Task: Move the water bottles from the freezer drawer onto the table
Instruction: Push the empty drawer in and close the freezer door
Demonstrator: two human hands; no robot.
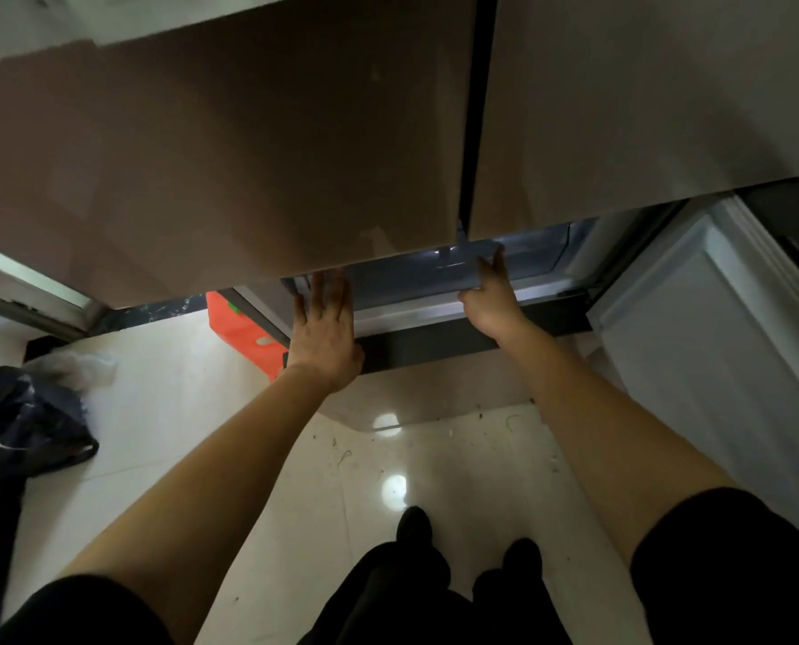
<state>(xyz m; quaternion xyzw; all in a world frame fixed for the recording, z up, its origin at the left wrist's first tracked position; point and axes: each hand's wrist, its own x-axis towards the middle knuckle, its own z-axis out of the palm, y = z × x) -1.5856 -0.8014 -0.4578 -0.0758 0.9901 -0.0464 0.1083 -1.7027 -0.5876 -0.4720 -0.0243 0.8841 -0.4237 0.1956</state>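
Resting on the freezer drawer (434, 314) rim: left hand (325, 335), right hand (493, 300).

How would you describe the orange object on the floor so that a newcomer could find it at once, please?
Start at the brown fridge doors filling the top of the view. Below their lower edge, just left of the left hand, an orange object stands against the drawer. It is the only brightly coloured thing here.

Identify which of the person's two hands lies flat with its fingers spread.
The left hand: it lies palm-down, fingers spread, on the freezer drawer front. The right hand instead reaches over the drawer's edge, fingers pointing inward.
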